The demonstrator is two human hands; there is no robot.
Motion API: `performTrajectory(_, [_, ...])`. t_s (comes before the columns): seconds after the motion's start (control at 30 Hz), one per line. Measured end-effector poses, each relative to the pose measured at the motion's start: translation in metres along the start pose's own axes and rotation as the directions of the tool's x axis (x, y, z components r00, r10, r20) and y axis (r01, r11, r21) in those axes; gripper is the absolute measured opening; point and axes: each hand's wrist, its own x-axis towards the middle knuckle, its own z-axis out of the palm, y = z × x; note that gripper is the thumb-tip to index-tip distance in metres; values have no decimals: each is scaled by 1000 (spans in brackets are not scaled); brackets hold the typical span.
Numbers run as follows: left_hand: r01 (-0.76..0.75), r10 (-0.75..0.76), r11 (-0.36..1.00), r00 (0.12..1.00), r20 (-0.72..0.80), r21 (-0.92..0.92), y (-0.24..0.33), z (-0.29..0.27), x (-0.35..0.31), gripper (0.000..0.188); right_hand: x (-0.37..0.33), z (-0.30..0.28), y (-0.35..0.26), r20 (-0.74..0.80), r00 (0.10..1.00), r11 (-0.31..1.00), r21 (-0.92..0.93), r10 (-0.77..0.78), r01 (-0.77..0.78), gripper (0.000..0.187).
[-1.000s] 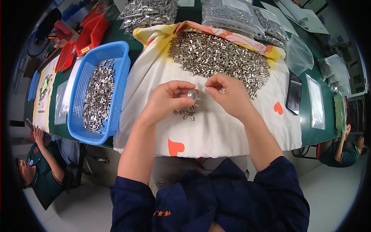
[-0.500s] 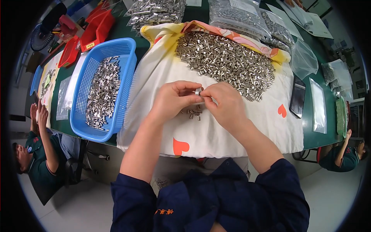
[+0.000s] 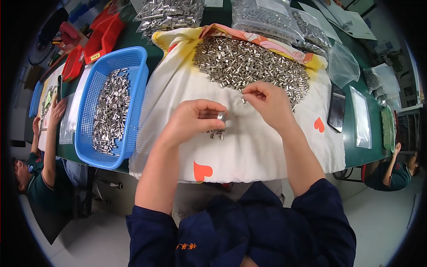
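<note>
My left hand (image 3: 192, 119) is closed round a short, shiny metal ring-like piece (image 3: 221, 116), gripped between thumb and fingers; its exact kind is unclear. Just below it, several small metal sleeves (image 3: 216, 134) lie on the white cloth (image 3: 253, 151). A little to the right and farther off, my right hand (image 3: 267, 103) pinches one small metal sleeve (image 3: 243, 99) between thumb and fingertips. That hand is at the near edge of a large pile of the same silver sleeves (image 3: 253, 62), heaped on the cloth.
To the left stands a blue plastic basket (image 3: 143, 73) holding many sleeves. Bags of metal parts (image 3: 262, 20) line the back; a phone (image 3: 336, 108) lies at right. Red bins (image 3: 104, 38) sit at far left. One co-worker (image 3: 42, 178) sits at left, another (image 3: 391, 173) at right.
My hands have come apart. The right one has moved up and right toward the pile with a sleeve in its fingers; the left has stayed near the few loose sleeves, still holding the ring-like piece.
</note>
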Motion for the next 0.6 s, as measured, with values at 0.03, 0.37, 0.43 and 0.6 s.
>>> performTrajectory(0.03, [-3,3,1000,1000,1,1,-1,0,0,29,1,-3,1,-63,998,996,-85,12,-17,13])
performTrajectory(0.37, [-55,56,998,998,-13,26,0,2,3,32,-6,19,9,-31,975,792,-590,-219,159,5])
performTrajectory(0.43, [-48,49,998,999,-24,29,1,2,5,32,-6,18,11,-55,968,791,-589,-244,166,5])
performTrajectory(0.6, [-129,127,990,991,-42,-54,-8,-2,7,31,-5,18,4,-60,974,794,-591,-218,141,5])
